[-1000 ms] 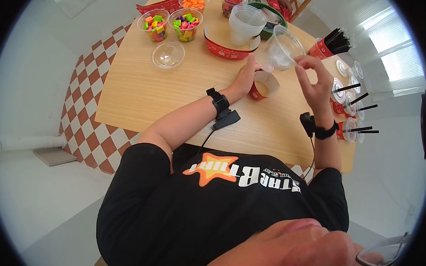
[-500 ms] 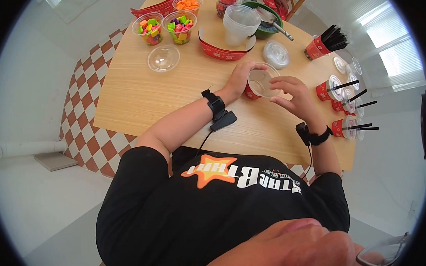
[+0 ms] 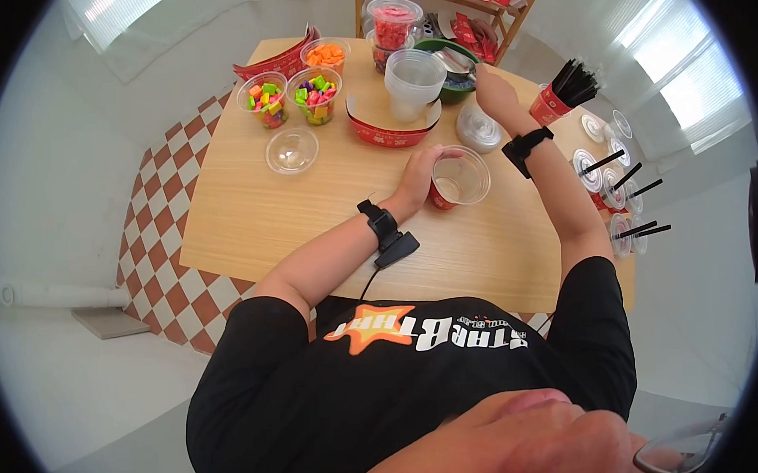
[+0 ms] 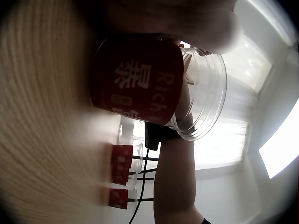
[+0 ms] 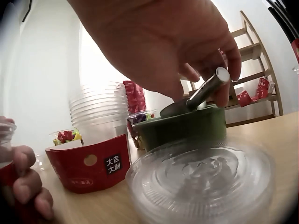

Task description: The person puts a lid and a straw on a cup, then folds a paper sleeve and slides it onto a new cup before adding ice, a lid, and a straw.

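Note:
My left hand grips the side of a clear plastic cup wrapped in a red paper sleeve. The cup stands upright on the wooden table, with its mouth uncovered. Farther off, my right hand reaches to a green bowl. Its bent fingers hang over the metal handle of a spoon or scoop leaning on the bowl's rim, thumb on one side and fingers on the other. Below this hand lies a stack of clear lids.
Nested clear cups stand behind a red paper band. Cups of coloured cubes and orange pieces are at the back left, a clear dome lid before them. Black straws and lidded cups line the right.
The right hand set the clear cup into the red sleeve at the left hand, then left it and moved away to the green bowl. The left hand stays at the cup.

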`<state>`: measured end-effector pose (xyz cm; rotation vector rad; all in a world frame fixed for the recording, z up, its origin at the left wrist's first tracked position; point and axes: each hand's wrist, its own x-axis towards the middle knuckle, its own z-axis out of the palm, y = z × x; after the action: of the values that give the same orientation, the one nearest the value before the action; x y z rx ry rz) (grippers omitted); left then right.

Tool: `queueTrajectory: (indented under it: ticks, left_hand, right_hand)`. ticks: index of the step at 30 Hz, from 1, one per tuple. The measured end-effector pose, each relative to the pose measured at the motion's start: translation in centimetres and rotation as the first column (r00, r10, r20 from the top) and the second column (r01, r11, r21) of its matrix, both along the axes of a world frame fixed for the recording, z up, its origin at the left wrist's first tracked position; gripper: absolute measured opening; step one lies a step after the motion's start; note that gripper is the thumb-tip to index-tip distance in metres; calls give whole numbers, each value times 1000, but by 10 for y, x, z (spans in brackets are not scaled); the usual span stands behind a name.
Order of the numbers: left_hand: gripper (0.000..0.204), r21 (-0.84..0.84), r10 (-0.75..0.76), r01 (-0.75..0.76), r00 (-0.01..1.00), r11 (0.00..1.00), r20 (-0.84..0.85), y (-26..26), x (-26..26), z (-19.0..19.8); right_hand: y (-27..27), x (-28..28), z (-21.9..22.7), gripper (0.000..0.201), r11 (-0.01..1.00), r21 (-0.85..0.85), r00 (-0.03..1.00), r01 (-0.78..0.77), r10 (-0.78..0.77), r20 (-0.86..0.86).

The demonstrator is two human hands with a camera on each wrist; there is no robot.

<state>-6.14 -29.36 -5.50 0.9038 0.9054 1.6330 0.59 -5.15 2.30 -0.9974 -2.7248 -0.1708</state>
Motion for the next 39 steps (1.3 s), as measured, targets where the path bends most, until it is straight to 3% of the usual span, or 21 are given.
queueTrajectory:
  ticks: [2, 7, 11, 14, 17, 21, 24, 26, 30, 32, 33, 35, 39]
  left_hand:
    - [52, -6, 31, -31, 1000, 1000, -1, 1, 0, -3]
    - [53, -60, -2, 3, 1000, 998, 17, -2, -1, 2]
    - [52, -94, -31, 40, 995, 995, 98, -1, 2, 2]
    - [52, -88, -38, 43, 997, 995, 62, 0, 0, 0]
    - [52, -41, 5, -3, 998, 999, 58, 6, 1, -7]
    - [51, -73, -49, 54, 996, 996, 74, 4, -2, -7]
    - [51, -71, -13, 19, 997, 997, 77, 4, 1, -6]
    - [51, -75, -19, 27, 994, 997, 106, 4, 0, -6]
    - [51, -76, -13, 20, 995, 997, 100, 3, 1, -3]
    - [51, -78, 2, 5, 995, 997, 96, 2, 2, -2]
    - [51, -79, -1, 8, 996, 997, 92, 2, 2, -1]
    - [52, -85, 5, 3, 996, 996, 88, 2, 1, -1]
    - [53, -100, -6, 15, 995, 995, 97, 3, 0, -3]
  right_hand:
    - [6, 0, -2, 22, 996, 77, 998, -36, 41, -55]
    - [-21, 4, 49, 17, 924, 363, 993, 118, -114, -31]
    - [-17, 4, 58, 17, 902, 408, 987, 142, -162, 16]
    - [-17, 0, 51, 18, 894, 432, 990, 121, -139, 10]
    - [-22, -2, 35, 22, 918, 393, 999, 51, -54, -3]
    - [-24, -1, 21, 24, 890, 455, 999, 5, 12, -33]
    - [-23, 2, 20, 21, 942, 330, 997, 66, -49, -58]
    - [-19, 4, 17, 29, 962, 256, 994, 93, -74, -82]
    - [-14, 6, 7, 33, 955, 276, 989, 105, -72, -127]
    - [-10, 6, 5, 31, 979, 65, 977, 194, -186, -108]
    - [-7, 7, 3, 31, 978, 63, 976, 197, -189, -112]
    - [-1, 7, -3, 28, 956, -233, 939, 177, -235, -250]
    - [7, 3, -9, 26, 976, -190, 928, 108, -167, -332]
